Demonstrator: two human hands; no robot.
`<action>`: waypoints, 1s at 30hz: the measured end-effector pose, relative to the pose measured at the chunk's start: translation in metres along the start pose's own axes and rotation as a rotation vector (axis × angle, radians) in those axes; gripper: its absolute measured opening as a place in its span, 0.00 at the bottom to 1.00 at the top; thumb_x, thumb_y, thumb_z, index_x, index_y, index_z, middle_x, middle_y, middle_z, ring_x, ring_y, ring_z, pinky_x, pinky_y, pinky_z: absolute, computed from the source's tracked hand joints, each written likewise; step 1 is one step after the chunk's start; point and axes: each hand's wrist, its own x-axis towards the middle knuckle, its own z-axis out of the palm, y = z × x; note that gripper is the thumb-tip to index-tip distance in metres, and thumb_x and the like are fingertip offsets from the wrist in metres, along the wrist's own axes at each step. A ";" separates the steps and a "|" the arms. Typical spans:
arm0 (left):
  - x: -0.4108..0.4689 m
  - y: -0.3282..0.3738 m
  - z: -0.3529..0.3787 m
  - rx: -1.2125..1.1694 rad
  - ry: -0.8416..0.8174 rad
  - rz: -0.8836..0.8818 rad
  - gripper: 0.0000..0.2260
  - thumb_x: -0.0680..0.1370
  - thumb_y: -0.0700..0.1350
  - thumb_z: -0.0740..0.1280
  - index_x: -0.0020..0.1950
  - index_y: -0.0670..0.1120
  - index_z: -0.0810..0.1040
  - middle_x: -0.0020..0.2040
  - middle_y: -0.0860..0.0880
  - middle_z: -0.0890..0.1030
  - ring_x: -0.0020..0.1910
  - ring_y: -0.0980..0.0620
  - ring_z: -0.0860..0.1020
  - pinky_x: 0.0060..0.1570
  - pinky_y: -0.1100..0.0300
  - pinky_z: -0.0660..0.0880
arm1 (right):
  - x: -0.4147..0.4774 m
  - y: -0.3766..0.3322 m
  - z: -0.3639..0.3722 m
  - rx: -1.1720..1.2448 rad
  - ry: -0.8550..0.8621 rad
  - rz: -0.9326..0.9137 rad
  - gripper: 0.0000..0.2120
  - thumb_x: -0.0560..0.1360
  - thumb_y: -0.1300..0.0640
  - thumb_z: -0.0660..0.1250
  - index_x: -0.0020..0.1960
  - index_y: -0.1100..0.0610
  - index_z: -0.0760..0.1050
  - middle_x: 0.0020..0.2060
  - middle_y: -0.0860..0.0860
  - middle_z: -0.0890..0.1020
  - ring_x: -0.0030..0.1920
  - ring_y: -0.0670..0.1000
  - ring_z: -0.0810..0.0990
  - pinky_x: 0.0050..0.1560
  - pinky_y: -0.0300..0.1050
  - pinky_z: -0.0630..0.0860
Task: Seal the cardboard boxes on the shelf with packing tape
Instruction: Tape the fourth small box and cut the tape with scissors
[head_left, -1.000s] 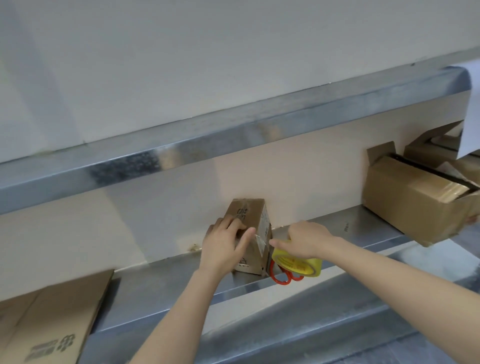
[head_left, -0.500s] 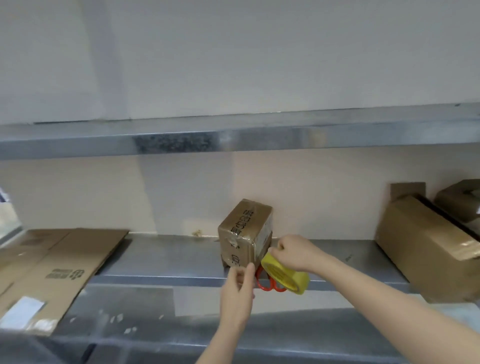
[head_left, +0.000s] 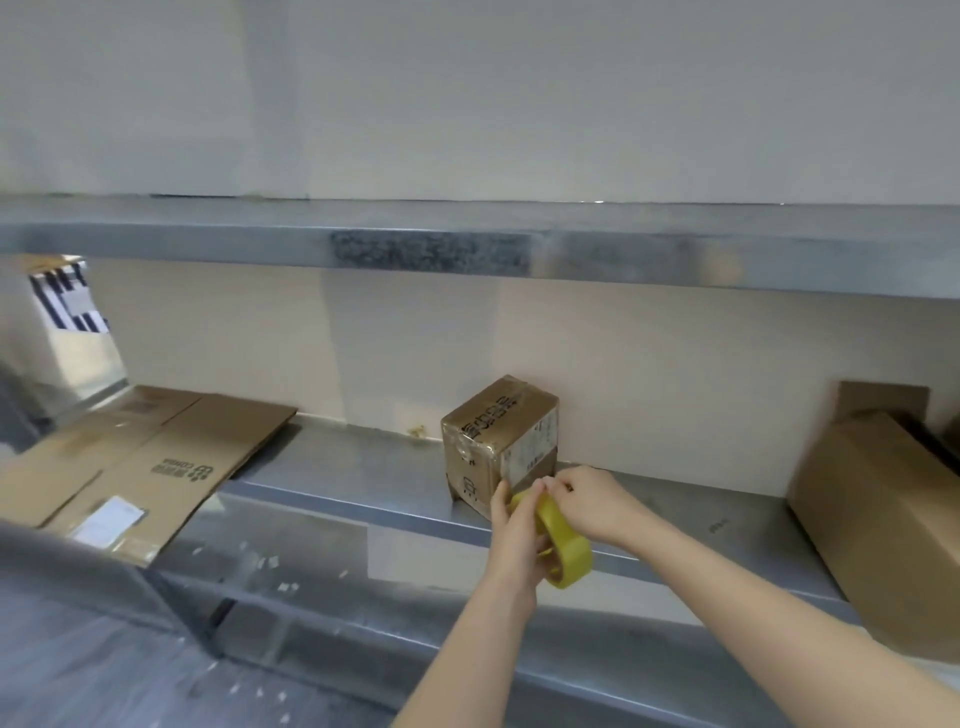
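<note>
A small brown cardboard box (head_left: 497, 441), wrapped in clear tape with black print, stands on the metal shelf (head_left: 332, 467) near the back wall. Just in front of its lower right corner both hands meet at a yellow packing tape roll (head_left: 566, 545). My left hand (head_left: 517, 538) grips the roll from the left, thumb pointing up beside the box. My right hand (head_left: 589, 501) pinches the roll's top edge with its fingertips. A sliver of orange shows behind the roll; the hands hide the rest.
Flattened cardboard sheets (head_left: 171, 457) lie on the shelf at the left. A larger brown box (head_left: 883, 525) with a raised flap sits at the right. Another metal shelf (head_left: 467, 244) runs overhead. White scraps dot the lower ledge (head_left: 270, 566).
My left hand left the small box and came down onto the tape roll. The right hand stayed on the roll, which now sits slightly lower and right of the box.
</note>
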 end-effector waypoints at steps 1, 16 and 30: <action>0.000 -0.001 0.000 0.002 0.013 0.002 0.29 0.77 0.48 0.68 0.74 0.59 0.58 0.53 0.45 0.80 0.50 0.43 0.82 0.54 0.42 0.78 | 0.000 0.000 0.001 0.003 -0.004 -0.002 0.19 0.83 0.52 0.54 0.35 0.55 0.70 0.35 0.51 0.74 0.39 0.52 0.73 0.33 0.42 0.65; 0.030 0.025 -0.058 0.458 0.086 0.120 0.27 0.73 0.54 0.68 0.71 0.61 0.67 0.68 0.39 0.71 0.64 0.40 0.74 0.47 0.56 0.80 | 0.038 0.018 0.048 0.000 -0.006 0.150 0.06 0.74 0.63 0.63 0.44 0.53 0.75 0.48 0.54 0.81 0.48 0.53 0.79 0.42 0.42 0.73; 0.044 0.041 -0.079 0.594 0.035 0.103 0.17 0.78 0.53 0.64 0.65 0.64 0.70 0.66 0.41 0.71 0.54 0.45 0.76 0.35 0.61 0.77 | 0.059 0.025 0.067 -0.224 0.034 0.420 0.18 0.76 0.54 0.63 0.63 0.60 0.68 0.60 0.57 0.77 0.61 0.58 0.77 0.54 0.47 0.74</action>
